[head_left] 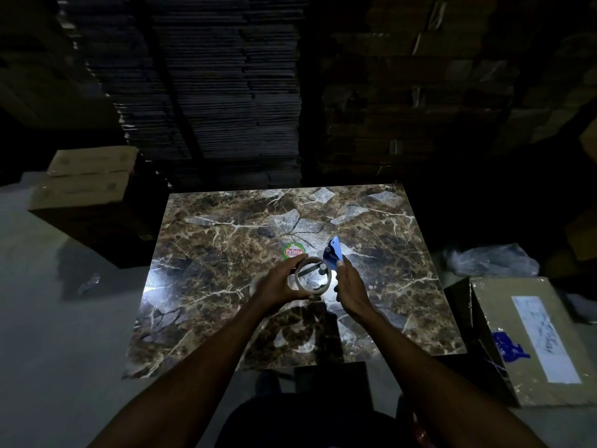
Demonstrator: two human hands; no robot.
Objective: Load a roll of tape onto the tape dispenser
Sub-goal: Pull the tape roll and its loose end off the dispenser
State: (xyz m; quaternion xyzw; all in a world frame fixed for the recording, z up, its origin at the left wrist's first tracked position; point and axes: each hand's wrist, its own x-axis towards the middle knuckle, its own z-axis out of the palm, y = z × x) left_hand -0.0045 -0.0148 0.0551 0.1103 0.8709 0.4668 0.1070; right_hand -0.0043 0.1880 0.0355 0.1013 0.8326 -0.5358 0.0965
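Observation:
My left hand [280, 282] grips a clear roll of tape [311, 275] by its left rim, holding it above the middle of the marble-patterned table [226, 240]. My right hand [350, 286] holds a blue tape dispenser [333, 250] right beside the roll, its blue head pointing up and away. A dark bar and a round spindle show through the roll's open centre. Whether the roll sits on the spindle or only in front of it is unclear.
A round red and green sticker [294, 251] lies on the table just behind the hands. Cardboard boxes [87, 185] stand at the back left, a labelled carton [529, 337] at the right, a plastic bag [491, 260] behind it. Tall stacks of flat cardboard [219, 92] rise beyond the table.

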